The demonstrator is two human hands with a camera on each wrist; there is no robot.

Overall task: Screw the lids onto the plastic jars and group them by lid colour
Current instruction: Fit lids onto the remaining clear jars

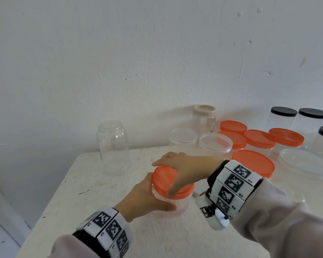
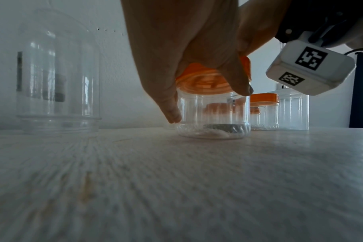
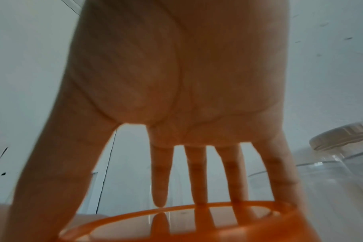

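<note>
The clear jar (image 1: 172, 202) stands upright on the table (image 1: 93, 183), near its front, with the orange lid (image 1: 168, 180) seated on its mouth, a little tilted in the left wrist view, so by my reading not yet screwed home; the left hand (image 1: 147, 196) curls round the jar's wall from the near-left side, thumb across the front, to stop the body turning; the right hand (image 1: 183, 170) comes over from the right and spreads on the lid, fingers (image 3: 199, 176) reaching down to the far rim and thumb on the near edge, clasping it for the twist; a grip from above suits a wide, shallow cap.

Beyond the grip and to its left stands a tall open jar (image 1: 113, 146); straight behind the grip stand two uncapped tubs (image 1: 198, 142), and behind those a jar with a beige lid (image 1: 204, 116); to the right of the right wrist gather the orange-lidded jars (image 1: 254, 146), the place where this one should go; further right are the black-lidded jars (image 1: 302, 121) and a clear lid (image 1: 306, 162) lying flat.

Nothing blocks the twist itself; the move to the orange group looks crowded, as the nearest orange lid (image 1: 254, 164) sits just beside the right wrist.
</note>
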